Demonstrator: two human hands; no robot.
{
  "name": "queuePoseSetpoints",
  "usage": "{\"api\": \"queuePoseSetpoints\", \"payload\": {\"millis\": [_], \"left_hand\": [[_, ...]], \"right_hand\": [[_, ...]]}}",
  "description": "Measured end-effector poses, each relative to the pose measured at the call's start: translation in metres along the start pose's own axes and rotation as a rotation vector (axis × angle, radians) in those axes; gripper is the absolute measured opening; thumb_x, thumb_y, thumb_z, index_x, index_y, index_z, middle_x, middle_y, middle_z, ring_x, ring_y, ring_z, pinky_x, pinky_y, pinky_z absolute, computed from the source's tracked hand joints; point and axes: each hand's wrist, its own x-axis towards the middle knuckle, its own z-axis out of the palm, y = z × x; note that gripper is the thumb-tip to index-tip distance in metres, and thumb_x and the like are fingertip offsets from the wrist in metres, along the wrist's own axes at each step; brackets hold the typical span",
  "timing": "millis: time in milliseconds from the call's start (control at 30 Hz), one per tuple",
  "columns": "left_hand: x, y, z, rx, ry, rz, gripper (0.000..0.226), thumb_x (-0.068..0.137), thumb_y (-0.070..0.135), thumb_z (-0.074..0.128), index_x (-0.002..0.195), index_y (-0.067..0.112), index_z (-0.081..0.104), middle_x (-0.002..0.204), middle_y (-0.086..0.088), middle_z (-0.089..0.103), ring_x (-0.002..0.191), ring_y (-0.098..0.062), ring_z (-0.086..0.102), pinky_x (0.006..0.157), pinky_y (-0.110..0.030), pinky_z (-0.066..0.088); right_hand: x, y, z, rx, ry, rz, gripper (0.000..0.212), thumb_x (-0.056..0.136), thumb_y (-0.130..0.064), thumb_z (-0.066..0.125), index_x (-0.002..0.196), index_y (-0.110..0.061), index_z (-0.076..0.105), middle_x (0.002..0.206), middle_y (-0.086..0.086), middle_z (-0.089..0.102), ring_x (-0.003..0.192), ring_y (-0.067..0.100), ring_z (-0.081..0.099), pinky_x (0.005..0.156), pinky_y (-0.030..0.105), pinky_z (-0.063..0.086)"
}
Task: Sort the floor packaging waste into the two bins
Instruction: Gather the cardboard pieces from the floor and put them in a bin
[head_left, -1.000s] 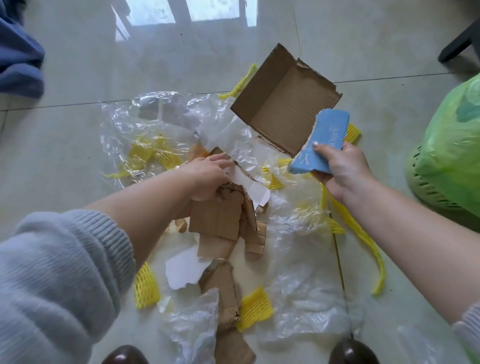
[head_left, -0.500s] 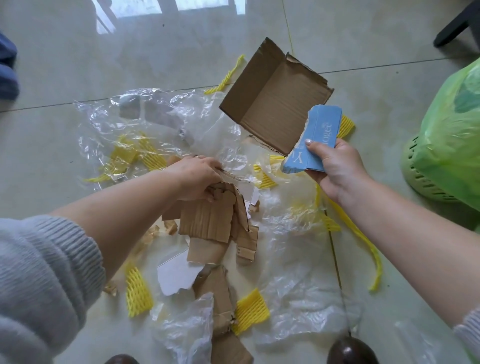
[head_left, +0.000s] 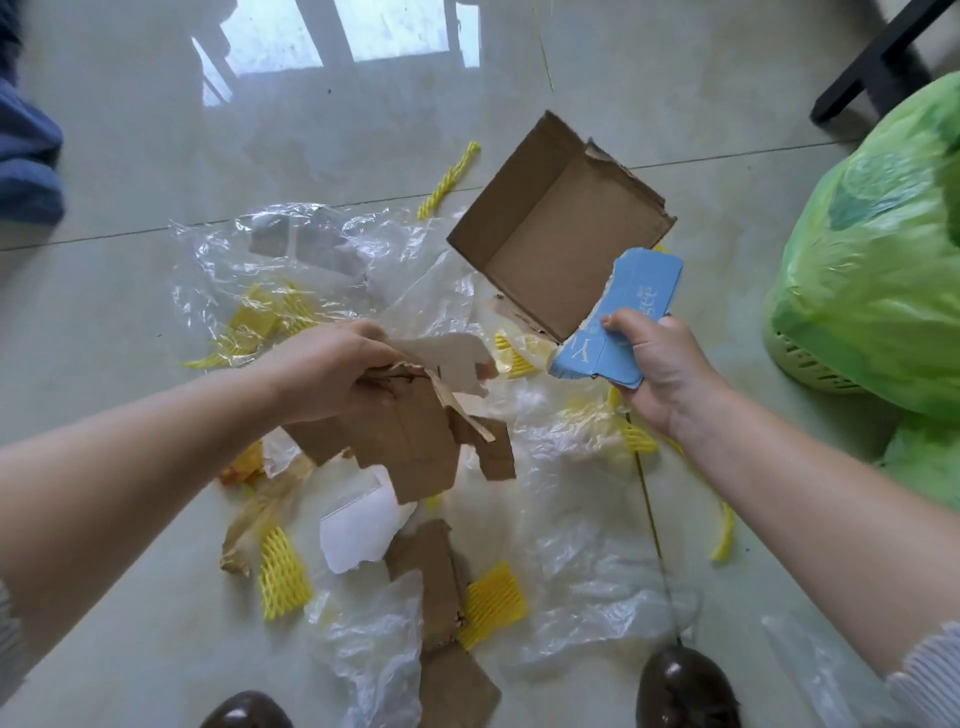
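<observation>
Torn brown cardboard scraps (head_left: 410, 431) bunched in the left hand (head_left: 332, 374), lifted off the floor; right hand (head_left: 660, 369) clamps a flattened blue carton (head_left: 623, 322) and open cardboard box (head_left: 561, 234). Clear plastic film (head_left: 587, 587) and yellow foam netting (head_left: 491, 603) litter the tiles; green-lined bin (head_left: 878, 260) waits right. Early going, I'd judge.

Left hand (head_left: 332, 371) now lifted clear of the floor with its bunch of torn brown cardboard scraps (head_left: 410, 436), a white-backed torn card piece (head_left: 449, 358) raised with them, white paper scrap (head_left: 358, 530) below more exposed than before
</observation>
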Motion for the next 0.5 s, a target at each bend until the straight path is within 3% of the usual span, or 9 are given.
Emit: {"api": "queuePoseSetpoints", "payload": {"millis": [100,167,233,400,500], "left_hand": [[-0.033,0.007,-0.015,-0.115,0.092,-0.15,0.046,0.07,0.052,0.064,0.086,0.009,0.065,0.084,0.002,0.055,0.079,-0.026,0.058,0.063,-0.032,0.045],[-0.054,0.02,-0.03,-0.267,0.183,-0.279,0.031,0.074,0.042,0.067,0.085,0.014,0.062,0.082,-0.002,0.06,0.078,-0.027,0.058,0.067,-0.037,0.048],[-0.073,0.039,-0.047,-0.419,0.245,-0.369,0.019,0.077,0.033,0.068,0.091,0.021,0.061,0.084,-0.004,0.064,0.081,-0.026,0.061,0.072,-0.039,0.049],[-0.106,0.103,-0.078,-0.615,0.409,-0.48,0.042,0.074,0.032,0.073,0.105,0.029,0.044,0.1,-0.002,0.065,0.088,-0.027,0.062,0.08,-0.039,0.05],[-0.117,0.153,-0.094,-0.843,0.492,-0.502,0.06,0.076,0.023,0.074,0.125,0.026,0.039,0.106,-0.006,0.062,0.093,-0.028,0.061,0.081,-0.041,0.052]], "right_hand": [[-0.028,-0.005,-0.007,0.038,-0.007,-0.024,0.013,0.089,-0.001,0.051,0.087,-0.013,0.052,0.08,0.006,0.058,0.07,0.019,0.06,0.061,0.029,0.051],[-0.052,-0.011,-0.015,0.068,-0.007,-0.035,0.012,0.089,-0.001,0.053,0.087,-0.013,0.052,0.081,0.008,0.057,0.071,0.021,0.059,0.064,0.032,0.05],[-0.08,-0.017,-0.026,0.091,-0.004,-0.043,0.011,0.089,-0.002,0.054,0.086,-0.013,0.053,0.08,0.009,0.057,0.071,0.023,0.059,0.065,0.033,0.049],[-0.158,-0.031,-0.062,0.123,0.088,-0.13,0.012,0.089,-0.005,0.056,0.081,-0.014,0.054,0.078,0.008,0.058,0.07,0.024,0.059,0.07,0.038,0.048],[-0.206,-0.037,-0.092,0.136,0.168,-0.192,0.015,0.088,-0.006,0.057,0.077,-0.015,0.054,0.074,0.007,0.058,0.066,0.022,0.058,0.067,0.035,0.046]]}}
